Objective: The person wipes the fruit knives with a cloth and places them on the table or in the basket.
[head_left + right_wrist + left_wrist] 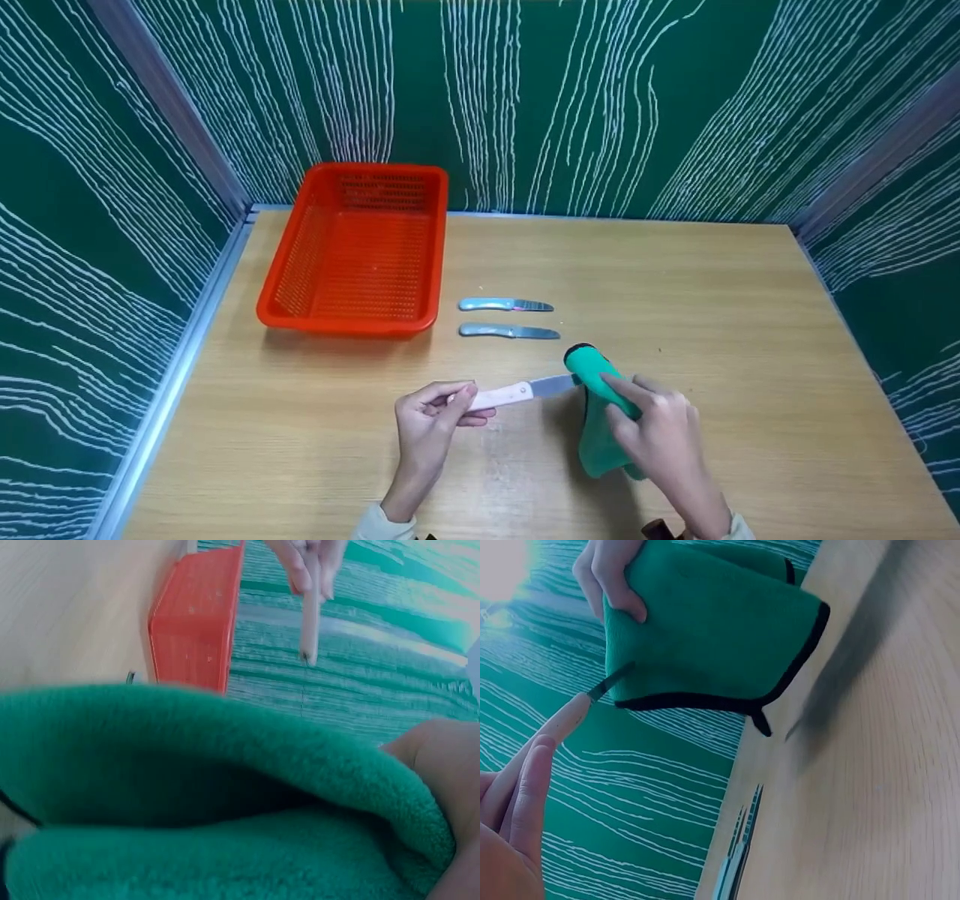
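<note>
My left hand (431, 427) pinches the pale pink handle of a small knife (502, 396), its blade pointing right. A folded green cloth (604, 442) with black edging hangs from my right hand (664, 427), thumb and fingers gripping it. The blade's tip meets the cloth's left side in the head view; whether the cloth wraps it there is hidden. In the left wrist view the blade (611, 681) lies against the cloth (712, 630). The cloth (187, 862) fills the lower part of the right wrist view, with the pink knife handle (310, 622) beyond it.
Two knives with light blue handles, an upper knife (506, 304) and a lower knife (510, 331), lie side by side on the wooden table (735, 300). A red plastic basket (437, 262) stands at the back left. Green walls with white lines enclose the table's back and sides.
</note>
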